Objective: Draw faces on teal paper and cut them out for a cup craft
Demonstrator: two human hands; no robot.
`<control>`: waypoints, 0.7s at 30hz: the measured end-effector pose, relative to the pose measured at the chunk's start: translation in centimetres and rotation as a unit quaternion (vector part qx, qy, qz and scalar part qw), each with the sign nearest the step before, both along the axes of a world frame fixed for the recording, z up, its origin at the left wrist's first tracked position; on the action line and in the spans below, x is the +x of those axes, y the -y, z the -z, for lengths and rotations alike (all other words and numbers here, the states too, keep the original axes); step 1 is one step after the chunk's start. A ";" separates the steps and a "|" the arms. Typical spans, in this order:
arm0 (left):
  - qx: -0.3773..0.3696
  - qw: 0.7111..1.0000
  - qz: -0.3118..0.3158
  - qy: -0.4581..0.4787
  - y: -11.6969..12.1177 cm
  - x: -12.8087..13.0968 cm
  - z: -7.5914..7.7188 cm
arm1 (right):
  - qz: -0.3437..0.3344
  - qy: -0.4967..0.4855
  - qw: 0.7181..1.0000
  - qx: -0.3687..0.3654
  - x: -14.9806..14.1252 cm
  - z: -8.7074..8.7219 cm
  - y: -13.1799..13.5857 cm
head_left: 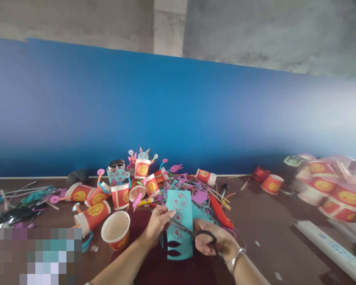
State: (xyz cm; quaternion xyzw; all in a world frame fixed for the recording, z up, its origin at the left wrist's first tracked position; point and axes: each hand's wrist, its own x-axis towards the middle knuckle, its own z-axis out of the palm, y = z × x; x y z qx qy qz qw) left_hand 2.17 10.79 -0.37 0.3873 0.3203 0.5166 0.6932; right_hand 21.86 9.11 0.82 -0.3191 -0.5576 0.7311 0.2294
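My left hand (pixel 161 221) pinches the left edge of a turquoise sheet (pixel 185 215), which stands upright before me. Drawn on it are a cat-like face at the top and two circles with hearts below; two dark leaf-shaped gaps show near its bottom. My right hand (pixel 212 238) has its fingers in the dark handles of a pair of scissors (pixel 185 229). Their blades lie across the sheet under the hearts, pointing left toward my left hand. Just left of my left hand stands an open white-and-red paper cup (pixel 116 229).
Red paper cups with cut-out faces and arms (pixel 120 194) crowd the back left. Coloured scraps (pixel 200 196) lie behind the sheet, with a red tube (pixel 221 211) beside them. Cup stacks (pixel 338 190) and a white power strip (pixel 326 245) are at the right. A blue partition (pixel 172 118) closes the back.
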 end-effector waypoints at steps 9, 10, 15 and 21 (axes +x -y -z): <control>0.005 0.969 -0.230 0.086 -0.9 -0.2 -0.2 | 0.301 -0.203 0.930 0.055 -1.3 0.3 -1.4; 0.002 0.965 -0.243 0.100 -0.9 -0.2 -0.4 | 0.268 -0.193 0.942 0.059 -1.3 0.2 -1.2; -0.010 0.947 -0.307 0.095 -0.9 -0.1 -0.5 | -0.011 -0.063 0.998 0.004 -1.3 -0.3 -0.1; -0.012 0.943 -0.332 0.016 -0.5 0.3 -0.3 | 0.051 -0.015 0.998 0.029 -3.2 -0.3 0.1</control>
